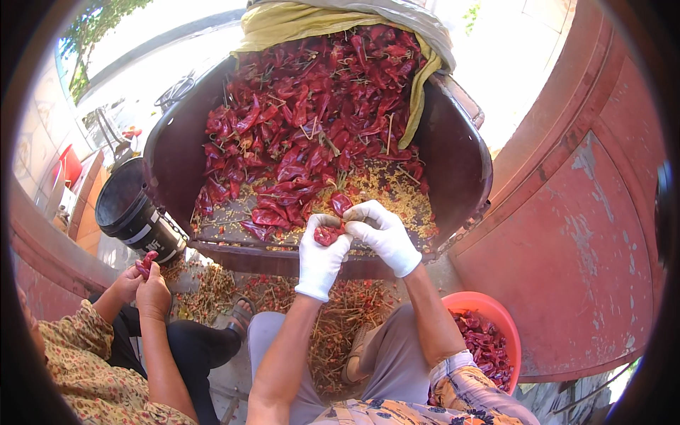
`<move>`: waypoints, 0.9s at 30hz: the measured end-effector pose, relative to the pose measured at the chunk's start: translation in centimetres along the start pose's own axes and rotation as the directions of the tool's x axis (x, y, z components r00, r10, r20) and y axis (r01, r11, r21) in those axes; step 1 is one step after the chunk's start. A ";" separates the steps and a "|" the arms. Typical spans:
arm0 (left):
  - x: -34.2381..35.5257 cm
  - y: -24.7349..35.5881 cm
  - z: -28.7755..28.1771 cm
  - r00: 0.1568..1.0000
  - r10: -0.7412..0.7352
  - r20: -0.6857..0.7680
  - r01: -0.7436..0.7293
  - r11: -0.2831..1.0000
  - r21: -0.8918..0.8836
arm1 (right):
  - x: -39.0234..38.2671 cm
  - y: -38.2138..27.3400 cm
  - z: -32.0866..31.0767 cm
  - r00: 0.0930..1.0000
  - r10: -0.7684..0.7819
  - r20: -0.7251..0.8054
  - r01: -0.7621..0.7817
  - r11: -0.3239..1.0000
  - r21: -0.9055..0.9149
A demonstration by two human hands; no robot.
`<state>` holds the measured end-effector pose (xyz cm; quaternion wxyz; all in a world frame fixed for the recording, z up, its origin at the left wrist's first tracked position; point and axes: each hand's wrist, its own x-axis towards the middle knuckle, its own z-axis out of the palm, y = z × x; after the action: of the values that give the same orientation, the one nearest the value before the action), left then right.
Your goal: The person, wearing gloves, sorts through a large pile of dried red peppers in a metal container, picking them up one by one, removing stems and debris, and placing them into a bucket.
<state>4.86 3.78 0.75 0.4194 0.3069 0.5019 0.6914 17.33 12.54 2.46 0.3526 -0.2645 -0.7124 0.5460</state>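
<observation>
Both hands wear white gloves and meet over the front edge of a dark tub. My left hand (pixel 320 256) is closed around a dried red chili pepper (pixel 326 236), whose crumpled body shows between thumb and fingers. Beside it, my right hand (pixel 386 237) pinches at the pepper's end; the fingertips look dirty, and the exact grip is partly hidden. Just beyond the fingers lies another red chili (pixel 341 204). A large heap of dried red chilies (pixel 304 120) fills the back of the tub, with yellow seeds (pixel 386 188) scattered over its near floor.
The dark tub (pixel 460 159) has a yellow cloth (pixel 304 28) over its far rim. A black bucket (pixel 127 205) stands left. A co-worker's hands (pixel 145 283) hold a chili. Stems (pixel 340 319) litter the ground. An orange-red basin (pixel 511 333) holds chilies beside a red metal door (pixel 559 234).
</observation>
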 end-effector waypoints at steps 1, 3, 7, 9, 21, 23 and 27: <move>-0.1 0.0 0.1 1.000 0.016 -0.002 -0.016 1.000 0.006 | 0.0 0.1 0.0 1.000 -0.016 0.010 0.015 1.000 0.010; -0.2 0.1 0.5 0.999 0.049 -0.004 -0.049 0.999 0.017 | -0.1 -0.1 0.3 0.978 -0.204 -0.044 0.198 0.973 -0.117; -0.4 0.8 0.1 0.991 -0.105 0.087 0.104 0.994 0.022 | -0.8 -1.3 0.9 0.930 -0.349 -0.112 0.298 0.898 -0.325; -0.6 1.2 0.5 0.988 -0.103 0.111 0.106 0.994 -0.025 | -0.9 -1.0 1.0 0.965 -0.200 -0.169 0.161 0.963 -0.217; -0.8 1.6 0.3 0.965 0.042 0.257 -0.032 0.999 -0.044 | -0.9 1.5 -0.6 0.938 0.238 0.250 -0.313 0.276 0.909; -0.9 1.3 -0.1 0.969 0.041 0.245 -0.028 0.998 -0.055 | -0.5 1.1 -0.2 0.949 0.199 0.246 -0.282 0.180 0.942; -0.6 0.5 0.1 0.981 0.082 0.174 -0.074 0.996 -0.053 | -1.1 -0.6 0.3 0.986 0.167 -0.006 -0.098 0.607 0.789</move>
<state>5.08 3.17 1.29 0.4417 0.3762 0.4346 0.6888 17.79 11.39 2.77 0.4191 -0.1568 -0.3661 0.8160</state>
